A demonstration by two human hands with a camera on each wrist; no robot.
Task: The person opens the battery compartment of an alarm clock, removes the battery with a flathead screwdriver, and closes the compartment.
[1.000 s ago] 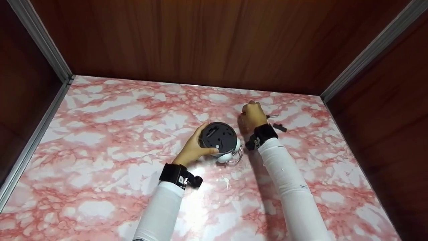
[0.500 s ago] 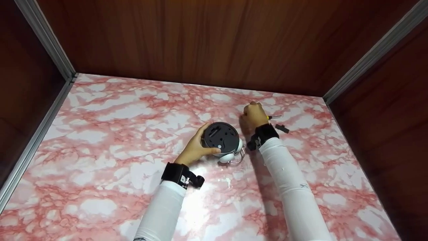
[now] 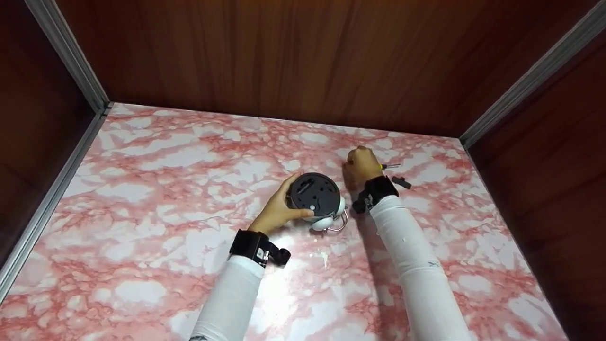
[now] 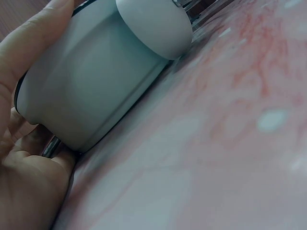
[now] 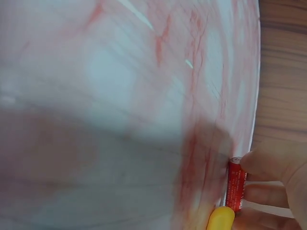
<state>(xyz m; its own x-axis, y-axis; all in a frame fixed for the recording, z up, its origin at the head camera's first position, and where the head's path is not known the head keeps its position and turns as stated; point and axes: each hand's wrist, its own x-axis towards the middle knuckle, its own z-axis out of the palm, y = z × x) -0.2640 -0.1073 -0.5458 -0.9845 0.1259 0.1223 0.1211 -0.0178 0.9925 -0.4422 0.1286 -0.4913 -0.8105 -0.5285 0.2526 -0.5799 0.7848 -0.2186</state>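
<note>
My left hand [image 3: 278, 209] grips a white twin-bell alarm clock [image 3: 316, 193] lying with its black back up, thumb over the back's edge and fingers round the far side. An uncovered battery slot shows in that back. The left wrist view has the clock's pale side [image 4: 91, 76] and a rounded bell [image 4: 158, 24] close to the table. To the right of the clock, my right hand [image 3: 363, 163] is curled low at the tabletop. Its thumb and fingers pinch a red battery [image 5: 235, 184], beside the yellow handle [image 5: 221, 219] of a screwdriver.
The screwdriver's shaft [image 3: 392, 166] points right from behind my right hand. A small black piece like a battery cover [image 3: 402, 183] lies near that wrist. Dark wood panels [image 3: 284, 61] wall the pink marbled table [image 3: 165, 199] at the back and sides.
Slightly more of the screwdriver's yellow handle shows beside my right hand than a second ago. The head view has shifted a little; the left hand keeps its grip on the clock.
</note>
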